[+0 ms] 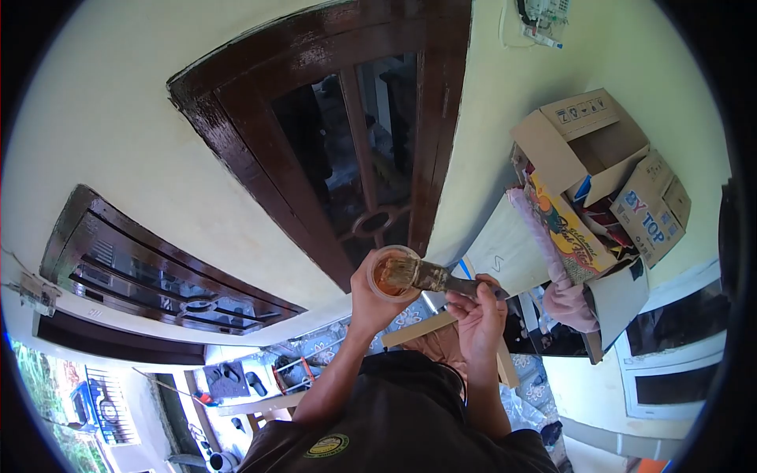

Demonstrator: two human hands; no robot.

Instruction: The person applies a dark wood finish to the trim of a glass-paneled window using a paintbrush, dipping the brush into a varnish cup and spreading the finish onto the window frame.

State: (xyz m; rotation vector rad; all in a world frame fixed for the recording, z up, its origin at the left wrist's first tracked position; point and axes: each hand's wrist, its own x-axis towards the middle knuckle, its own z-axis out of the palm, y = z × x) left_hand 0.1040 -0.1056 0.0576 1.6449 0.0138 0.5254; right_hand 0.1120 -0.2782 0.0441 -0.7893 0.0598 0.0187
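My left hand [369,298] is wrapped round a clear plastic cup [392,296] with amber-brown liquid in it. In my right hand [482,319] is the handle of a worn paintbrush [432,277], pinched between thumb and fingers. The brush points left, and its bristles lie over the mouth of the cup, overlapping the liquid in this view. Both hands are held in front of my chest, close together. Beyond them stands a dark brown glossy wooden window frame [438,142] with glass panes and a round ornament low in the middle.
A second brown window [150,256] is set in the cream wall [181,173] on the left. Stacked at right are cardboard boxes [564,150], a yellow printed box [572,229] and a pink cloth [564,303]. Below lie patterned floor tiles [524,402] and slippers [255,384].
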